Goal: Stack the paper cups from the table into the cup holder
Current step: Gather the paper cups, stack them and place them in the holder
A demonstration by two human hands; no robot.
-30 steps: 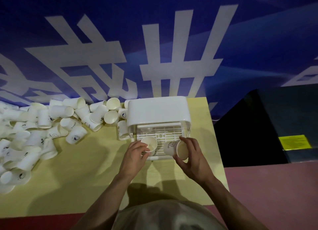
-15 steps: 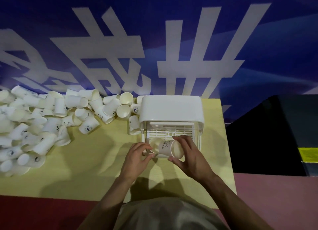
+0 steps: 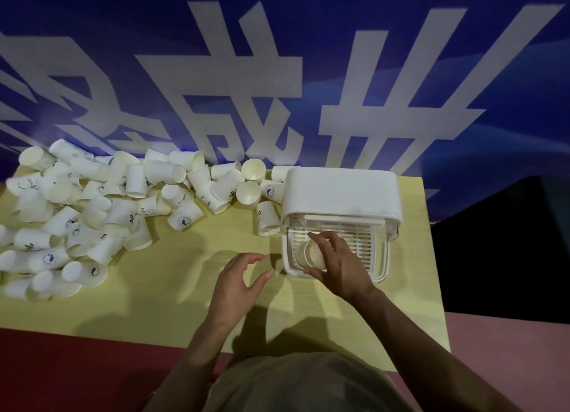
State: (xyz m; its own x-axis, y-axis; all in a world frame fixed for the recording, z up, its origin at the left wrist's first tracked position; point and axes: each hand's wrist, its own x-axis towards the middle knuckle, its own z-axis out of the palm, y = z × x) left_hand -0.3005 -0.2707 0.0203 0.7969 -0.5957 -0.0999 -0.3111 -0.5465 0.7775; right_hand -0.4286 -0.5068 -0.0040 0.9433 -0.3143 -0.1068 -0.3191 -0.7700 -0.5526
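The task looks barely begun. A big pile of cups (image 3: 101, 214) lies on its sides across the left of the bench (image 3: 172, 291), and only the cup (image 3: 310, 253) now in the holder (image 3: 339, 220) can be made out there. The right hand (image 3: 337, 259) curls over that cup, fingers and thumb gripping it on the holder's slatted tray. The left hand (image 3: 239, 283) hangs just left of the holder, fingers loosely curved, holding nothing.
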